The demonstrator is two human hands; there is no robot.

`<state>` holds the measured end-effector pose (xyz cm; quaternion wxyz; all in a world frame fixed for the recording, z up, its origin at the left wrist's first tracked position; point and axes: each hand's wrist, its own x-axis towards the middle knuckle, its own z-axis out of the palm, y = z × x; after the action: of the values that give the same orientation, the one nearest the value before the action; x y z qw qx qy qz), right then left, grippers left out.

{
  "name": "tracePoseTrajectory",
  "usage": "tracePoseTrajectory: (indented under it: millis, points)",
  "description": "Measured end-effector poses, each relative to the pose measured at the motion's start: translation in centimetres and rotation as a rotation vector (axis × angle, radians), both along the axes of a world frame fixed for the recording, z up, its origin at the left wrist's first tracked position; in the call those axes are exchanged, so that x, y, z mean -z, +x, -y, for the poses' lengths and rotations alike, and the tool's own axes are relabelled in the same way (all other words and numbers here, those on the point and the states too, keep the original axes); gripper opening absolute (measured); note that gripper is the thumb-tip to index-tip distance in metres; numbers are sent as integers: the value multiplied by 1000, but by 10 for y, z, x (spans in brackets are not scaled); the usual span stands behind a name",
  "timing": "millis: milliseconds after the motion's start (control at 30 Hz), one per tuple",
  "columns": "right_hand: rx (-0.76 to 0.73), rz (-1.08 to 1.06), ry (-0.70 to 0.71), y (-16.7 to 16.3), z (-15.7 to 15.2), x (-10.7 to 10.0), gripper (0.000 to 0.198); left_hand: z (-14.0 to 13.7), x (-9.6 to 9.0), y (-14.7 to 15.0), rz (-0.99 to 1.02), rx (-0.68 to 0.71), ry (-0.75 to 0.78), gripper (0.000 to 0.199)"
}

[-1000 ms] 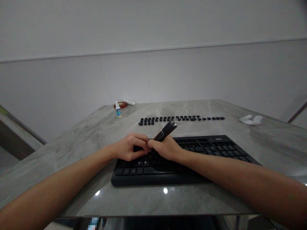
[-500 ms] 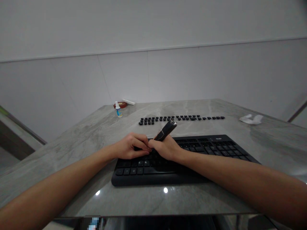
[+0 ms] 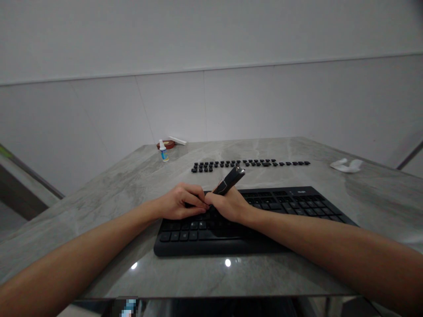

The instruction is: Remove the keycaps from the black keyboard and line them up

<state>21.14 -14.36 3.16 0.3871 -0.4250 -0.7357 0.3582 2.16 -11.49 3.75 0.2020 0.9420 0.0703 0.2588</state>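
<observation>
A black keyboard (image 3: 214, 247) lies flat on the table in front of me, with keys in its lower rows and its right block. My right hand (image 3: 228, 204) is closed around a thick black pen-shaped tool (image 3: 231, 177) with a shiny metal upper end. It leans up and to the right, and its lower end is hidden by my fingers at the keyboard. Beside it my left hand (image 3: 185, 201) rests on the keyboard's left part. Its thumb and fingers are pinched together at the tool's lower end; whatever is between them cannot be made out.
Behind the keyboard, loose black keycaps (image 3: 226, 164) lie in rows on the grey marbled table (image 3: 115, 185). A small white-capped bottle (image 3: 164, 152), a reddish-brown object (image 3: 169, 144) and a white strip (image 3: 177, 140) are at the back left. Crumpled white tissue (image 3: 346, 166) lies at the right.
</observation>
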Motion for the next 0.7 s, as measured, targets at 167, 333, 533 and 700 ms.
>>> tracePoseTrajectory:
  millis: [167, 333, 533, 700]
  points:
    - [39, -58, -12, 2, 0, 0, 22, -1, 1, 1, -2, 0, -3, 14]
    - [80, -94, -2, 4, 0, 0, 24, -2, 3, 1, -29, -10, -6, 16]
    - [38, -53, 61, 7, 1, -5, 27, -1, 2, 0, -51, -19, 39, 21]
    - [59, 50, 173, 15, -4, -9, 33, 0, 1, -6, -49, -67, 55, 36]
